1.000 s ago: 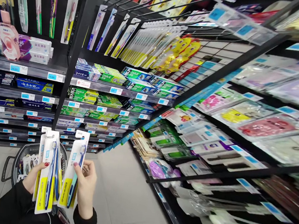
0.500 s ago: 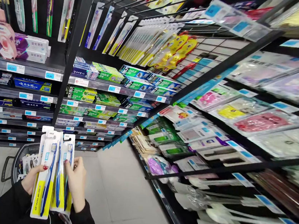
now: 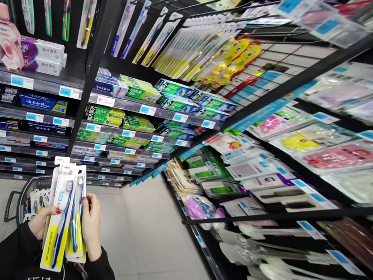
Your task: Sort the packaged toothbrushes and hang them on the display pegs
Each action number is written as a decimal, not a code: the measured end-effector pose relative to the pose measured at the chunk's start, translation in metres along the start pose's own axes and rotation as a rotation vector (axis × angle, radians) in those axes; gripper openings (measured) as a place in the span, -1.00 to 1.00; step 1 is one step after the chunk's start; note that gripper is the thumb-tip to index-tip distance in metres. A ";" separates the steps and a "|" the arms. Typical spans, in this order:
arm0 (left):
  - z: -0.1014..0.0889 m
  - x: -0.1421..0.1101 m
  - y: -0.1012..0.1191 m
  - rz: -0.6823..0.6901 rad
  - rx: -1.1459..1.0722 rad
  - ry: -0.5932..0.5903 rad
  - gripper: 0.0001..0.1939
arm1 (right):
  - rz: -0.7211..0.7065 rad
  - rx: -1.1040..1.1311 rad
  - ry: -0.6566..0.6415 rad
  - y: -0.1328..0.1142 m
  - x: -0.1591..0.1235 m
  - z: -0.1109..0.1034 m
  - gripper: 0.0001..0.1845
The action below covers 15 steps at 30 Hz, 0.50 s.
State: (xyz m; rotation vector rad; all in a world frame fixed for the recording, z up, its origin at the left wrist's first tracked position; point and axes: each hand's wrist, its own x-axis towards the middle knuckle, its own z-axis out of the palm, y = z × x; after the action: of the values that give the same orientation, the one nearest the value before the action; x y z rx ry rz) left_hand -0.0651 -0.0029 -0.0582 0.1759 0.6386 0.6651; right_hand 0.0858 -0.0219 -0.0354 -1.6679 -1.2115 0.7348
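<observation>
Several packaged toothbrushes (image 3: 57, 228) are held upright in front of my body, in white and yellow packs with blue brushes showing. My left hand (image 3: 41, 221) grips the left part of the bunch, its thumb across the front pack and its other fingers hidden behind. On the right side, my right hand (image 3: 92, 224) is closed on the edge of another toothbrush pack (image 3: 76, 231), which lies against the others. Behind and below the packs, a dark basket (image 3: 22, 202) stands on the floor with more packaged toothbrushes (image 3: 35, 202) inside.
Shelves of toothpaste boxes (image 3: 141, 91) stand ahead, with toothbrush packs (image 3: 187, 45) hanging on hooks above. A slanting rack on the right carries bagged goods (image 3: 342, 155) and, lower down, kitchen utensils (image 3: 278, 276). Grey tiled floor (image 3: 153, 226) runs between them.
My right hand has moved left, bringing its toothbrush pack from apart on the right to against the bunch in my left hand. The view has shifted slightly.
</observation>
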 end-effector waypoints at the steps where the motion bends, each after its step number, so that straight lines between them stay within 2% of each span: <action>1: 0.000 0.000 0.000 0.000 0.001 -0.005 -0.74 | -0.020 -0.021 0.021 -0.001 0.001 -0.003 -0.80; 4: 0.001 0.002 -0.002 0.013 0.003 -0.021 -0.72 | -0.110 -0.059 0.084 -0.016 -0.003 -0.014 -0.82; 7: 0.001 0.003 -0.004 0.033 -0.005 -0.029 -0.73 | -0.169 -0.169 -0.075 -0.035 -0.014 -0.017 -0.82; 9: 0.001 0.003 -0.005 0.048 -0.012 -0.030 -0.75 | -0.140 -0.253 -0.164 -0.043 -0.020 -0.013 -0.78; 12: 0.000 0.002 -0.004 0.054 -0.019 -0.042 -0.80 | -0.096 -0.271 -0.178 -0.044 -0.024 -0.004 -0.82; 15: 0.000 0.000 -0.002 0.040 -0.027 -0.077 -0.80 | -0.110 -0.159 -0.175 -0.038 -0.023 -0.001 -0.83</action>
State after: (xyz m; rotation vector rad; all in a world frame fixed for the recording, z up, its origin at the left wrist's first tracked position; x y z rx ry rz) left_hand -0.0637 -0.0044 -0.0588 0.1883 0.5532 0.7022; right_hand 0.0640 -0.0400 -0.0010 -1.6760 -1.5065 0.7441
